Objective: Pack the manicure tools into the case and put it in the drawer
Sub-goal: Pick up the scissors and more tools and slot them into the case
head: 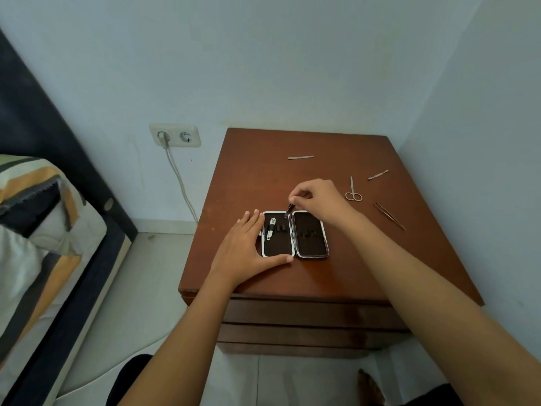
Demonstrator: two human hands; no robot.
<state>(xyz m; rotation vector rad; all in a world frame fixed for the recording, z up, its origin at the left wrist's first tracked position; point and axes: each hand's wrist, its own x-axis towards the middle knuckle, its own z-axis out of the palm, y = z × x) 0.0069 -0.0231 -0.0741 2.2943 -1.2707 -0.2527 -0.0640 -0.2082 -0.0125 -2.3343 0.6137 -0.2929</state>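
Note:
The manicure case (310,241) lies open and flat on the brown nightstand (257,177), dark lining up, with a nail clipper (270,227) strapped into its left half. My left hand (243,247) rests flat against the case's left edge, thumb along its near side. My right hand (316,200) pinches a small dark tool (289,208) just above the case's far edge, at the hinge. Loose on the top lie a nail file (300,157), small scissors (352,190), a short metal tool (378,174) and tweezers (390,215).
The nightstand's closed drawers (307,315) face me below the top. A bed with a striped cover (35,230) stands at the left. A wall socket (175,135) with a plugged cable is behind. Walls close in at the back and right.

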